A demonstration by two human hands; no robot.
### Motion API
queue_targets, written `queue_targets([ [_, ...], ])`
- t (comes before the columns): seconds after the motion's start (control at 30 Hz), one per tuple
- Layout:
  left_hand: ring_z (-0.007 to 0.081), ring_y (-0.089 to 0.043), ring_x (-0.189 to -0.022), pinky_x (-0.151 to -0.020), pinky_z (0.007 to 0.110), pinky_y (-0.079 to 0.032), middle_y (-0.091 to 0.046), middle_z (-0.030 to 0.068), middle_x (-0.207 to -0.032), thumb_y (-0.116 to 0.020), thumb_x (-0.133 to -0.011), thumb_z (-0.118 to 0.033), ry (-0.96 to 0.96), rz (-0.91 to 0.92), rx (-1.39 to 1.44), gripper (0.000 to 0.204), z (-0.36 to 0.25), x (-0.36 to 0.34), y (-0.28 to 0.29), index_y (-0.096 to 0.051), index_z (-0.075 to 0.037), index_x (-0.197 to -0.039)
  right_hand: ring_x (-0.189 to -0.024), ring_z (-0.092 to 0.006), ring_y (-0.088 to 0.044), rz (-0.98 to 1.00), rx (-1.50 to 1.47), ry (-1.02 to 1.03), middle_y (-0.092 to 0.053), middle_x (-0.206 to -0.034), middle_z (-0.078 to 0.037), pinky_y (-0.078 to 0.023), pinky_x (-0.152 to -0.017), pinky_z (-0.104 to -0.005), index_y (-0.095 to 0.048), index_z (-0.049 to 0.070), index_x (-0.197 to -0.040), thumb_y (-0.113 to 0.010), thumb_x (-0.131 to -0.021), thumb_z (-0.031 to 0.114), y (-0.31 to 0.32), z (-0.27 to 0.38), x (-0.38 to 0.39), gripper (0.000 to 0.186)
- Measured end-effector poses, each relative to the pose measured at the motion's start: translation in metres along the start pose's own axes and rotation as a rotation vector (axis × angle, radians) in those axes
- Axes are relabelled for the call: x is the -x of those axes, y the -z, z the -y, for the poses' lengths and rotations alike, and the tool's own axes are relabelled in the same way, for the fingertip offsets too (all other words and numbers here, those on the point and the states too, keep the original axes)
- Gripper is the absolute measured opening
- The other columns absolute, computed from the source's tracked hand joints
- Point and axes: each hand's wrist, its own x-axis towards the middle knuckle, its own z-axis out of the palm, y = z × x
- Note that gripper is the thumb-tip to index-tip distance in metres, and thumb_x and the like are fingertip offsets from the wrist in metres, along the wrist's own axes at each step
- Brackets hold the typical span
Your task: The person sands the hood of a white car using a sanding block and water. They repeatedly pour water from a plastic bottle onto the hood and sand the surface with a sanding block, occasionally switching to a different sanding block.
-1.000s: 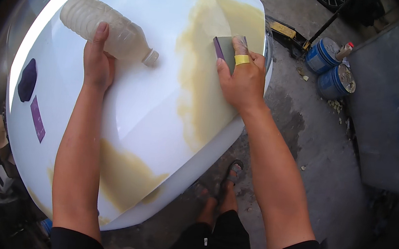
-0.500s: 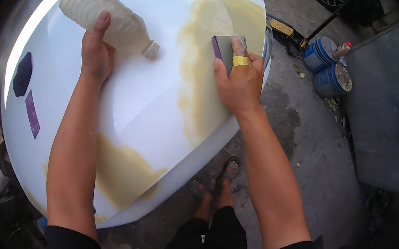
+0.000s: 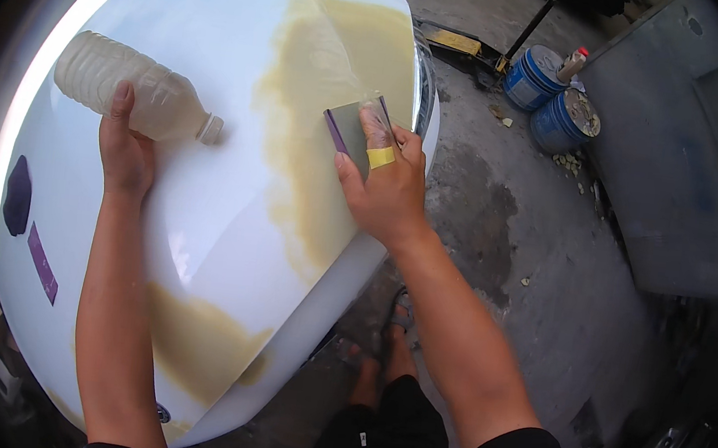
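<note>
While one bottle [image 3: 161, 95] in left hand [image 3: 127, 153], one pad [image 3: 343, 125] in right [image 3: 391, 190]

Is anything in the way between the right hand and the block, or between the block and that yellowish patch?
Nothing visible stands in between. The right hand grips the block, with clear wrap and yellow tape on one finger. The block lies over the patch; the bottle is further left.

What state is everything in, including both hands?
Hood: white with yellowish patches
Bottle: on its side, capped
Left hand: gripping the bottle
Sanding block: flat against the hood
Right hand: gripping the block
Dark purple pad: lying on the hood
Purple strip: lying flat
Buckets: upright
</note>
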Motion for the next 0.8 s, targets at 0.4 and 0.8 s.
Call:
queue_targets([
  [0.4,0.0253,-0.053,-0.123,-0.108,0.040,-0.041,-0.056,0.0132,-0.129,-0.059,-0.096,-0.047,-0.014,-0.020,-0.005,0.063,0.006,-0.004,0.011,-0.046,0.002,-0.134,-0.117,-0.0393,-0.048,0.006,-0.101,0.037,-0.056,-0.136,-0.012,-0.041,-0.099,-0.0472,-0.049,0.004,-0.139,-0.072,-0.082,0.019,0.011,-0.006,0.034,0.063],
  [0.8,0.0261,-0.050,-0.127,-0.111,0.041,-0.039,-0.052,0.0138,-0.133,-0.057,-0.097,-0.046,-0.015,-0.054,-0.044,0.066,0.003,-0.005,0.010,-0.039,0.000,-0.140,-0.116,-0.0411,-0.048,-0.032,-0.175,0.011,-0.060,-0.130,-0.013,-0.040,-0.099,-0.0506,-0.048,0.006,-0.142,-0.071,-0.084,0.018,0.016,-0.015,0.046,0.064],
])
